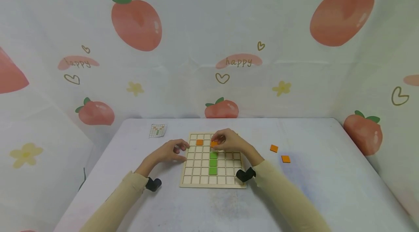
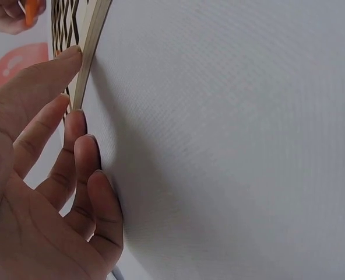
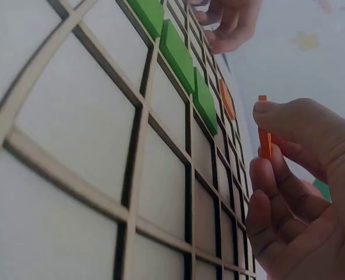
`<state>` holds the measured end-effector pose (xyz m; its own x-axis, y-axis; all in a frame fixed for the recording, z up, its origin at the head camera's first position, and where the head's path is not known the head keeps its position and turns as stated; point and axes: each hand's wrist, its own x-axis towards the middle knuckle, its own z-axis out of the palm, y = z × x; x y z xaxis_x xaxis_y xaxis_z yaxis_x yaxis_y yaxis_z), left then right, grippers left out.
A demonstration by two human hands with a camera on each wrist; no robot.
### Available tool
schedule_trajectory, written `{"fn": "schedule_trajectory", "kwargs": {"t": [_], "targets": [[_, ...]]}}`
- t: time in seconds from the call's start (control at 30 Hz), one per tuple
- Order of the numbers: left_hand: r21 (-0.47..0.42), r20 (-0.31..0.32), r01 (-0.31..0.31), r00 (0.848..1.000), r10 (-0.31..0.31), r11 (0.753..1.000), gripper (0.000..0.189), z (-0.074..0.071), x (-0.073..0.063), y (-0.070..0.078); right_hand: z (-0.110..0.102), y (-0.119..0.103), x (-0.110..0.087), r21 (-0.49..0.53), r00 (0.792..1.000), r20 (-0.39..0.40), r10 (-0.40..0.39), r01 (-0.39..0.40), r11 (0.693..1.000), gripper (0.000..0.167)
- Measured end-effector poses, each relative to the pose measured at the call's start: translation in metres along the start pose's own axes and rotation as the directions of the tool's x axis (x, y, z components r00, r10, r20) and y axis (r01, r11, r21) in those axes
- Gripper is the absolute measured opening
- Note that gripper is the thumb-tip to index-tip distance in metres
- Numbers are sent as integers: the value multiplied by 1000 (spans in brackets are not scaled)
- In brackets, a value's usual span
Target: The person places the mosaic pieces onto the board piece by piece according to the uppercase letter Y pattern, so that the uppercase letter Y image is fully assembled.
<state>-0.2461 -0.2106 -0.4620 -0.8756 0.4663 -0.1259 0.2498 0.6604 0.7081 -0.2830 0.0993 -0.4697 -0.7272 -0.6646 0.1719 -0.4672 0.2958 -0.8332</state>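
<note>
A wooden grid board (image 1: 212,186) lies on the table with a column of three green square tiles (image 1: 213,163) in its cells. One orange tile (image 1: 199,142) sits in a cell near the back left. Over the back part of the grid, my right hand (image 1: 230,141) pinches another orange tile (image 3: 265,129) between thumb and fingers, raised above the cells. My left hand (image 1: 170,151) rests at the board's left edge, thumb and fingertips touching the wooden frame, fingers loosely bent.
Two loose orange tiles, one nearer the board (image 1: 274,148) and one farther right (image 1: 286,159), lie on the white table. A small printed pattern card (image 1: 158,130) is at the back left. A fruit-patterned curtain (image 1: 183,43) hangs behind the table.
</note>
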Motion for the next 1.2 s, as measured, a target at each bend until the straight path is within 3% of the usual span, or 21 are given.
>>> {"fn": "schedule_trajectory", "kwargs": {"t": [0.5,1.2], "targets": [[1,2,-12,1000,12,1000,44,0,0,-1,17,-8,16,-52,1000,-10,8,-8,999,23],[7,11,-10,1000,10,1000,44,-1,1,-3,24,-22,22,-123,994,26,104,-100,987,21]]}}
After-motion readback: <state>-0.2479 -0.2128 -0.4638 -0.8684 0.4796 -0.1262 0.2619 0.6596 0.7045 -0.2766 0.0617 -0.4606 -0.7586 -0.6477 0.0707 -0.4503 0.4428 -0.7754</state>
